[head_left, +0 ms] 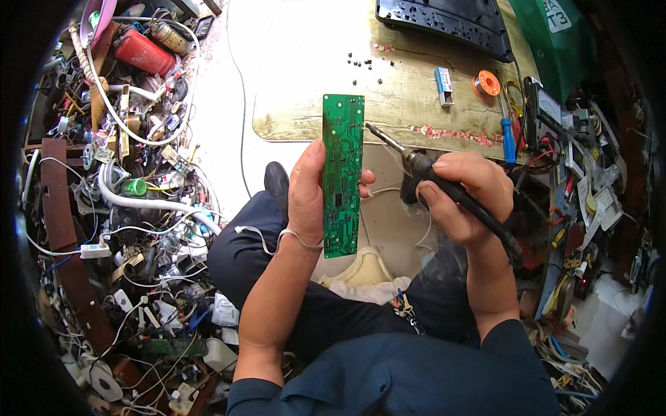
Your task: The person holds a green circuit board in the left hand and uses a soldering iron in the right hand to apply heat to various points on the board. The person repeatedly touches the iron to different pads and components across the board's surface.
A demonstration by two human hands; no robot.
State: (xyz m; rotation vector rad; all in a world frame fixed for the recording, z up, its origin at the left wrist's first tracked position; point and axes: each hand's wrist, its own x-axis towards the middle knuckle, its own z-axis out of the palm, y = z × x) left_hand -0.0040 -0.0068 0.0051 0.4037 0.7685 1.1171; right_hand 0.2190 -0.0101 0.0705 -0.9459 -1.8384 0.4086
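Observation:
My left hand (307, 191) holds a long green circuit board (342, 184) upright by its long sides, thumb on the left edge and fingertips showing past the right edge. A thin white wire is attached near the board's lower left and loops over my wrist. In my right hand (475, 191) is a soldering iron (420, 166) with a black handle, gripped between thumb and fingers. Its dark tip points at the board's upper right edge; whether it touches cannot be made out. Several tiny black parts (368, 62) lie on the wooden board beyond.
The worn wooden board (298, 104) spans the far side, bearing a black panel (444, 28), a small box (444, 87) and an orange solder spool (486, 84). A blue screwdriver (509, 141) and a meter (548, 107) stand at right. Piled electronic scrap (166, 270) fills the left.

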